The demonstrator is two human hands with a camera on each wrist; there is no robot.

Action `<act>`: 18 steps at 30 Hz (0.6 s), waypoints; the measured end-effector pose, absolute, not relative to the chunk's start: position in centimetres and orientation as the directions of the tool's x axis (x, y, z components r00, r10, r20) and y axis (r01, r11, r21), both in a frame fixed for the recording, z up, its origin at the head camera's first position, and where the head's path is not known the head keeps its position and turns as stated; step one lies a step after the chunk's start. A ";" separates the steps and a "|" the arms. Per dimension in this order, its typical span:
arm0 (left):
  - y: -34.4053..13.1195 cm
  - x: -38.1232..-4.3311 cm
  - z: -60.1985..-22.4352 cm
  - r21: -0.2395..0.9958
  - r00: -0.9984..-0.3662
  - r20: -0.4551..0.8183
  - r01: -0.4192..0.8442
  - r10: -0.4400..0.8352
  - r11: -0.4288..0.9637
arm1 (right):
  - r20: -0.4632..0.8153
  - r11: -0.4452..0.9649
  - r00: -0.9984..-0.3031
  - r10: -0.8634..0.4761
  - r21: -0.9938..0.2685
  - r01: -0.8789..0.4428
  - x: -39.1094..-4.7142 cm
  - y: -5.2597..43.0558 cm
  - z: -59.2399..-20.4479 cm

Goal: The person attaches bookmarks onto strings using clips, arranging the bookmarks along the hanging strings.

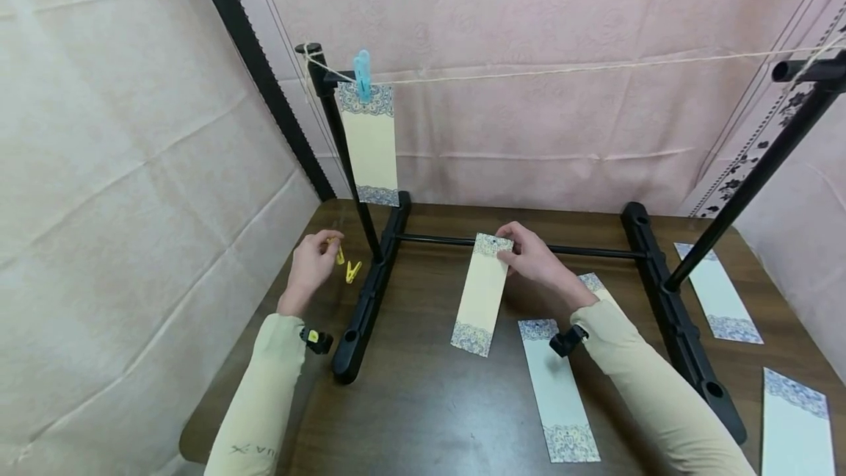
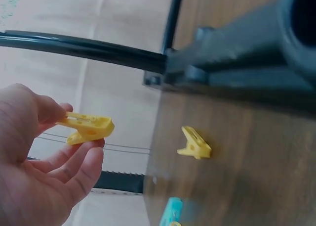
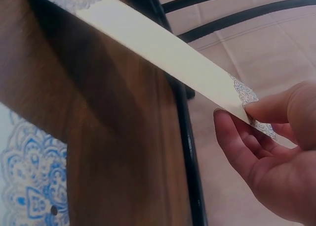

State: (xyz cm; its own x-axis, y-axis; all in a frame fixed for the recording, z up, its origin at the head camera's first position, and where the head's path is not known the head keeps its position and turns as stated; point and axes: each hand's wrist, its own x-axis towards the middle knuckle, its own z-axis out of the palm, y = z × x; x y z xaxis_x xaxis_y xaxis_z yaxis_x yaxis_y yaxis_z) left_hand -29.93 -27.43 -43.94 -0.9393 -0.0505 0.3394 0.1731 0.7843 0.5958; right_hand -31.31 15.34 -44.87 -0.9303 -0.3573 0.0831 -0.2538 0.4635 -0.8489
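My left hand (image 1: 309,264) pinches a yellow clothespin (image 2: 94,128) by its handle end, above the left side of the table. Below it, another yellow clothespin (image 1: 353,272) lies beside the rack's left foot. The right hand (image 1: 534,261) holds a cream paper bookmark (image 1: 481,292) by its top corner between thumb and fingers. Blue lace print covers both ends of this bookmark, which slants over the table's middle. A similar bookmark (image 1: 370,149) hangs from the string (image 1: 568,70) at the left, clipped by a light blue clothespin (image 1: 363,76).
A black rack (image 1: 370,314) stands on the brown table (image 1: 423,417), with a low crossbar between its feet. Several bookmarks lie to the right, among them a near one (image 1: 558,395) and one outside the right foot (image 1: 720,296). A turquoise clothespin (image 2: 171,211) lies left.
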 end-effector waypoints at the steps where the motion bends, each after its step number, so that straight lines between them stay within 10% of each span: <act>1: -27.3 -29.9 -43.8 0.608 -0.939 0.338 0.175 -0.053 0.774 | 0.092 0.460 -0.931 -0.355 -0.849 -0.259 -31.3 15.3 -44.7; 18: -25.5 -28.0 -39.8 0.718 -0.922 0.388 0.306 0.006 0.625 | 0.166 0.403 -0.912 -0.375 -0.857 -0.321 -30.4 14.4 -41.4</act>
State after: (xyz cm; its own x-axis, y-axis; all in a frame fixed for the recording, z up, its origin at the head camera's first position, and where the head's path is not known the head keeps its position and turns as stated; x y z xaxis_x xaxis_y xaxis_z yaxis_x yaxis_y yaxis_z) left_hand -28.02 -25.48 -39.81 -0.9217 0.0064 0.3879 0.3064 0.6252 0.7178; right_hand -30.44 14.38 -41.39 -0.9121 -0.3752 0.1656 -0.3214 0.4034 -0.8567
